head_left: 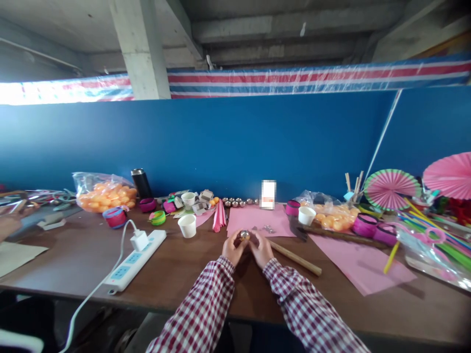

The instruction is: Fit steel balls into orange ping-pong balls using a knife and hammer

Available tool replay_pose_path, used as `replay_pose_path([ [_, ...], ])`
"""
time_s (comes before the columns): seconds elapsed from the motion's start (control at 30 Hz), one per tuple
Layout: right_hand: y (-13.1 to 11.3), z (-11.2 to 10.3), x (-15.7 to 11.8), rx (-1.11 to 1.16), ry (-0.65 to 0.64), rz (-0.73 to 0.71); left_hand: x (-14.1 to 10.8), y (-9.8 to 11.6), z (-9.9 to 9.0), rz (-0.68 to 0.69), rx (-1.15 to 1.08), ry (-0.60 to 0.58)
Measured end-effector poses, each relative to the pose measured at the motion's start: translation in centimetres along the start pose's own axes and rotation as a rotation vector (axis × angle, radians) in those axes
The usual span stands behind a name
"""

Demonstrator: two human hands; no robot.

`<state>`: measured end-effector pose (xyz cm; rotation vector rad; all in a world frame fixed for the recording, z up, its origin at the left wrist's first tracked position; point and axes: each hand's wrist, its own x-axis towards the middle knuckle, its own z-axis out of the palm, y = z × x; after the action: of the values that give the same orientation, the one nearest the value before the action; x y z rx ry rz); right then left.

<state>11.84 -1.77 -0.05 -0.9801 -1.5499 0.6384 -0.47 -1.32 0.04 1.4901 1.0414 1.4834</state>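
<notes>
My left grip (232, 249) and right grip (262, 249) jointly grasp a shiny ball (244, 235) at my twelve o'clock, over the worktop (198, 274). Handling appears under way, completion indeterminable; similar balls (241, 202) lie beyond, unheld.

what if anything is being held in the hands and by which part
A shiny metal ball, held by its sides between the fingers of the left hand and right hand.

At nine o'clock a co-worker's hand (10, 224) is blurred, at three a pink fan (451, 175) is cut off, near five silvery pieces (270, 229) are unidentifiably small, and at six fingers (235, 242) partly hide a metal ball (244, 234).
</notes>
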Motion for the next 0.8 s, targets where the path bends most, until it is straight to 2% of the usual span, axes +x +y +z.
replay_pose_path([
  [0.23,-0.62,-0.23,0.03,-0.020,-0.010,-0.014,-0.12,0.65,-0.13,-0.026,-0.035,-0.017],
  [0.47,-0.90,-0.17,-0.04,-0.047,-0.019,-0.013,-0.05,0.45,-0.09,-0.002,-0.008,0.035],
  [0.8,-0.21,-0.10,-0.13,-0.034,-0.085,-0.018,-0.37,0.65,0.07,0.040,0.132,0.066],
])
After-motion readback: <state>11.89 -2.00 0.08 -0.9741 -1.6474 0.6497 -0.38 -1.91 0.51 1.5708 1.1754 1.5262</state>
